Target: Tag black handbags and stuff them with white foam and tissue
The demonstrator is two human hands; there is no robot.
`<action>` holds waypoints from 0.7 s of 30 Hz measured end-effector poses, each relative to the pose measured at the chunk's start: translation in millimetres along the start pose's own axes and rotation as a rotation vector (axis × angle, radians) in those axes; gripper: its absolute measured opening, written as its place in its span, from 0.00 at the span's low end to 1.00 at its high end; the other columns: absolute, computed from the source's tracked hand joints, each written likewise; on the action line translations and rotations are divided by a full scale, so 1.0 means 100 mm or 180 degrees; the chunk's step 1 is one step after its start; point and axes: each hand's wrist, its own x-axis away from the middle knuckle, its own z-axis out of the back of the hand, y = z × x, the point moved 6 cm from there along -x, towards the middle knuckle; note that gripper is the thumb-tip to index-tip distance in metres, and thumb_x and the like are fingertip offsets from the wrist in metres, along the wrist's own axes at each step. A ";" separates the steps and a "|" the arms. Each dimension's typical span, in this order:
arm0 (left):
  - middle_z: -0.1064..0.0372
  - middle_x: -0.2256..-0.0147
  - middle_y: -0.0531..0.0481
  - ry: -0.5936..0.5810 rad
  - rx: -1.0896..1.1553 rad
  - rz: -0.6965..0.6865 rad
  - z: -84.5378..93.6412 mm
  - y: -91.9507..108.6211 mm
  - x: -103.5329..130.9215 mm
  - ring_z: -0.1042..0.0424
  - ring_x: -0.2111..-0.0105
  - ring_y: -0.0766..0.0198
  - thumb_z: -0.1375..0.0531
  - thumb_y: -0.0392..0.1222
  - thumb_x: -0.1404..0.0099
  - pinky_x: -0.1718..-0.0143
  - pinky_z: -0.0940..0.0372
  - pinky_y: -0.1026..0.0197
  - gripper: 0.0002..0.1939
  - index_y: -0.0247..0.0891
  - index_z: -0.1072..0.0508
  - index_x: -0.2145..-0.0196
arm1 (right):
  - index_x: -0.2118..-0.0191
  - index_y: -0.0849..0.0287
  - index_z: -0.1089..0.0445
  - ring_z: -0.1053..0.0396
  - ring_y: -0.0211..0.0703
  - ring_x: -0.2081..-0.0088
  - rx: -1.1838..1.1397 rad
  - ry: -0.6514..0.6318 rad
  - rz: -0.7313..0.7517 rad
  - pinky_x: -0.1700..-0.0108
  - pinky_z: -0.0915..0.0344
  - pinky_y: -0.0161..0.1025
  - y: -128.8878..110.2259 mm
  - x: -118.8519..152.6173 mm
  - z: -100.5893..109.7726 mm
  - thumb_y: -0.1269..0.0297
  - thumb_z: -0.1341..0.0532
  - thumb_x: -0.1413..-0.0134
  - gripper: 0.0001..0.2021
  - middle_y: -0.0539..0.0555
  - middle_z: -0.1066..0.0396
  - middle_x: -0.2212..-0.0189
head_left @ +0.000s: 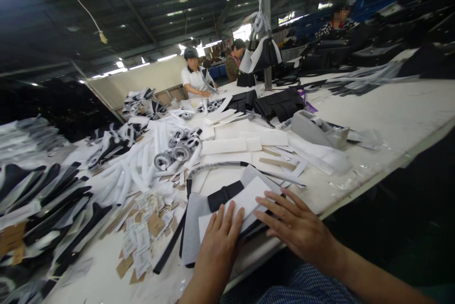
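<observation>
A dark bag (224, 194) with grey padding (195, 221) lies at the front edge of the white table, its handle (220, 164) arching away from me. Across the bag rests a white sheet (249, 198). My left hand (222, 240) lies on the lower left part of the sheet, fingers extended. On the sheet's right end is my right hand (298, 226), its fingers spread. A dark strap (170, 247) trails from the bag's left side.
Paper tags (142, 242) and rolled straps (181, 151) lie to the left and beyond the bag. White foam pieces (223, 147), black bags (279, 105) and a post (267, 24) stand farther back. Stacked dark pieces (42, 200) fill the left. Other people work in the background.
</observation>
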 end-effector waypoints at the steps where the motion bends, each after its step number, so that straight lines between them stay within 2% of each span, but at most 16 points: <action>1: 0.41 0.35 0.40 0.0019 -0.0057 -0.0006 0.00 0.01 0.00 0.36 0.39 0.42 0.38 0.34 0.37 0.46 0.31 0.43 0.34 0.40 0.41 0.35 | 0.35 0.55 0.38 0.44 0.53 0.34 0.0110 -0.0130 0.0060 0.33 0.46 0.59 0.07 -0.03 -0.02 0.76 0.43 0.37 0.26 0.56 0.35 0.37; 3: 0.41 0.35 0.41 0.0053 -0.0116 -0.0063 0.02 0.02 0.00 0.36 0.39 0.44 0.40 0.34 0.36 0.46 0.30 0.43 0.32 0.40 0.41 0.35 | 0.35 0.56 0.38 0.43 0.52 0.34 0.0164 -0.0287 0.0194 0.32 0.48 0.60 0.19 -0.04 -0.10 0.77 0.46 0.37 0.25 0.56 0.35 0.38; 6: 0.46 0.33 0.45 0.0095 -0.0179 -0.0072 0.07 0.05 -0.01 0.41 0.36 0.48 0.44 0.33 0.34 0.45 0.32 0.43 0.30 0.41 0.41 0.35 | 0.38 0.58 0.35 0.35 0.48 0.39 0.0096 -0.0336 0.0224 0.35 0.41 0.56 0.27 0.05 -0.26 0.79 0.51 0.36 0.24 0.54 0.30 0.42; 8: 0.48 0.32 0.47 0.0123 -0.0209 -0.0001 0.11 0.10 -0.04 0.44 0.34 0.49 0.46 0.34 0.32 0.43 0.34 0.41 0.27 0.39 0.39 0.36 | 0.38 0.57 0.34 0.33 0.48 0.41 0.0086 -0.0337 0.0103 0.37 0.38 0.55 0.28 0.13 -0.33 0.78 0.52 0.35 0.24 0.54 0.29 0.42; 11: 0.43 0.35 0.41 0.0071 -0.0185 0.0143 0.15 0.21 -0.15 0.43 0.35 0.48 0.47 0.41 0.30 0.41 0.37 0.36 0.22 0.35 0.35 0.40 | 0.38 0.56 0.34 0.33 0.48 0.41 0.0030 -0.0262 0.0001 0.37 0.38 0.55 0.28 0.20 -0.37 0.77 0.52 0.35 0.24 0.53 0.29 0.43; 14: 0.37 0.39 0.33 -0.0137 -0.0141 0.0214 0.14 0.32 -0.32 0.38 0.38 0.44 0.42 0.49 0.32 0.41 0.38 0.37 0.25 0.30 0.32 0.43 | 0.39 0.56 0.33 0.32 0.47 0.41 -0.0040 -0.0140 -0.0033 0.36 0.39 0.54 0.29 0.21 -0.36 0.77 0.52 0.35 0.24 0.52 0.29 0.43; 16: 0.35 0.40 0.32 -0.0176 -0.0133 0.0226 0.13 0.37 -0.41 0.36 0.39 0.43 0.40 0.49 0.33 0.42 0.37 0.38 0.28 0.32 0.34 0.40 | 0.39 0.56 0.33 0.32 0.47 0.42 -0.0049 -0.0066 -0.0055 0.35 0.40 0.53 0.30 0.21 -0.36 0.77 0.52 0.35 0.23 0.53 0.28 0.44; 19: 0.35 0.40 0.37 0.0067 -0.0209 0.0222 0.11 0.40 -0.42 0.34 0.40 0.45 0.42 0.47 0.31 0.43 0.36 0.40 0.28 0.40 0.38 0.36 | 0.39 0.57 0.34 0.32 0.47 0.41 -0.0059 -0.0062 -0.0082 0.35 0.40 0.52 0.31 0.19 -0.36 0.78 0.51 0.36 0.24 0.54 0.28 0.44; 21: 0.34 0.40 0.39 0.0301 -0.0289 0.0217 0.08 0.40 -0.37 0.34 0.40 0.47 0.44 0.46 0.30 0.43 0.36 0.41 0.26 0.40 0.38 0.36 | 0.37 0.57 0.35 0.34 0.48 0.40 -0.0138 -0.0153 -0.0070 0.35 0.40 0.53 0.29 0.20 -0.33 0.79 0.50 0.38 0.25 0.54 0.29 0.42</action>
